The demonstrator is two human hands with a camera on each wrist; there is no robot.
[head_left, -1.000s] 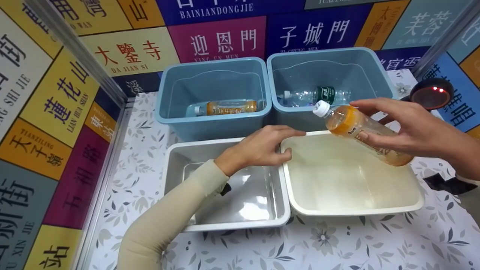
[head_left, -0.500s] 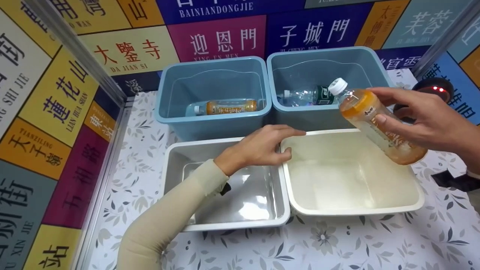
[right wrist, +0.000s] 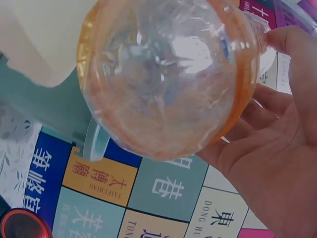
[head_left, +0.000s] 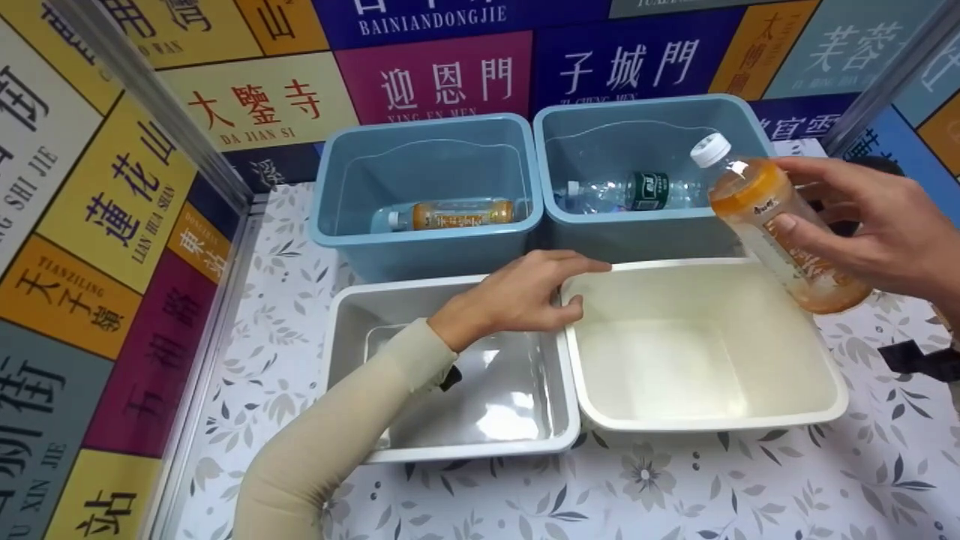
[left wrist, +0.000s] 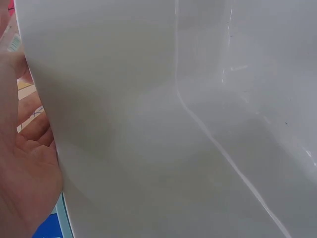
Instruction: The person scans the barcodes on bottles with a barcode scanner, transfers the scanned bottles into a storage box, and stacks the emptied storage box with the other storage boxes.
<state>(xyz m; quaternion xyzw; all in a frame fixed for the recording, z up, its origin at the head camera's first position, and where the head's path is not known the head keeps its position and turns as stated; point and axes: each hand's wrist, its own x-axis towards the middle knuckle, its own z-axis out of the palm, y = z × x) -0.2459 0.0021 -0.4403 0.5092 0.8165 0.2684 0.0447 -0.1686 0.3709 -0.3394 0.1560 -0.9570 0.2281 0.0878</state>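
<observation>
My right hand (head_left: 885, 225) grips a clear plastic drink bottle (head_left: 780, 255) with an orange label and white cap. The bottle tilts, cap up and to the left, over the right rim of a cream bin (head_left: 705, 424). In the right wrist view, the bottle's base (right wrist: 158, 84) faces the camera, with the fingers (right wrist: 267, 106) behind it. My left hand (head_left: 517, 296) rests where the grey bin (head_left: 465, 454) and the cream bin meet, index finger stretched along the cream rim and thumb apart. Some left fingers are hidden in the head view. The left wrist view shows that hand (left wrist: 34, 168) beside a bin wall.
Two blue bins stand behind. The left blue bin (head_left: 420, 240) has an orange-labelled bottle (head_left: 465, 214) lying in it; the right blue bin (head_left: 622, 217) has a green-labelled clear bottle (head_left: 649, 190). Sign-printed panels (head_left: 450, 79) close off the back and left.
My right hand has carried the bottle up and to the right, away from the right blue bin's front, and the bottle stands steeper. The left hand has stayed in place.
</observation>
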